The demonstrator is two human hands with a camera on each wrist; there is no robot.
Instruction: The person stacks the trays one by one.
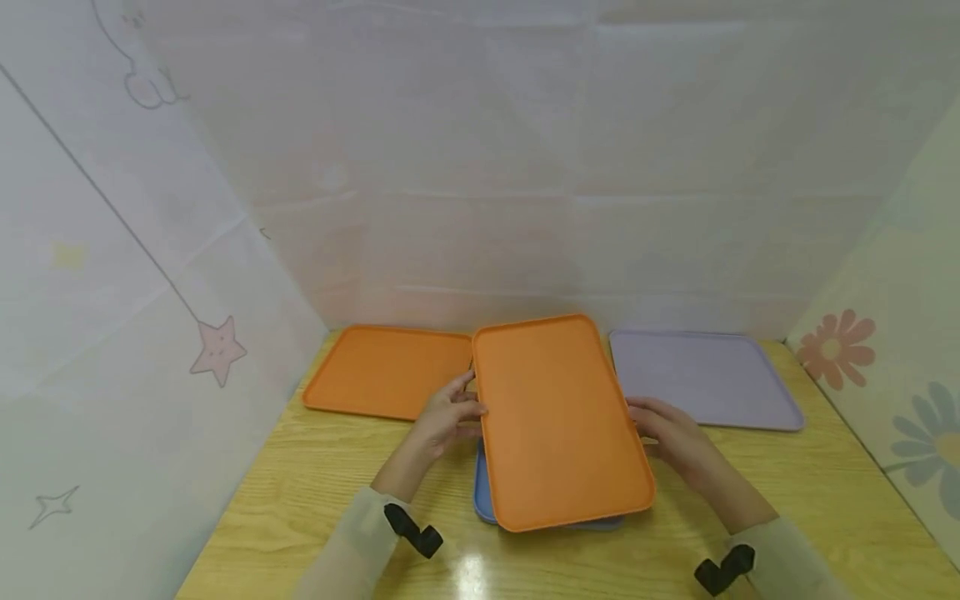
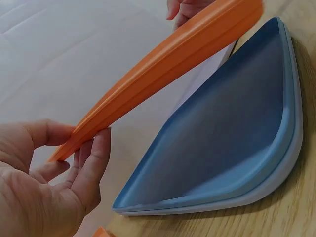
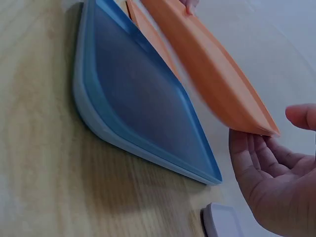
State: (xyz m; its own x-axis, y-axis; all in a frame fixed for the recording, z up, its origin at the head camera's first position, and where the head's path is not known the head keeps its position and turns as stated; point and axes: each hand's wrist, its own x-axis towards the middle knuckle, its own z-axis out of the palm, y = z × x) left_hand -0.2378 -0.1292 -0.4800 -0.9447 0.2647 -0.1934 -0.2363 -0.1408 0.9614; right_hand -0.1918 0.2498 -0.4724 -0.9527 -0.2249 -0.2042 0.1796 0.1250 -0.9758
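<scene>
1. Head view: my left hand (image 1: 446,417) pinches the left long edge of the raised orange tray (image 1: 558,425), thumb on top and fingers beneath, as the left wrist camera shows.
2. My right hand (image 1: 671,433) has its fingers under the opposite long edge; its thumb stands clear, so I support that side rather than grip it.
3. To carry it well, I should settle that thumb on the rim and move both hands evenly, or the tray could twist.
4. Its recessed face is turned up toward me. Its long axis runs near to far, the far end swung slightly left. It is above the blue tray (image 2: 222,118), apart from it.
5. A paler rim (image 2: 266,191) shows beneath the blue tray, on the wooden table (image 1: 300,492); I would keep clear of both.
6. Farther back, another orange tray (image 1: 397,371) lies left and a lilac tray (image 1: 705,379) right, long axes sideways.
</scene>
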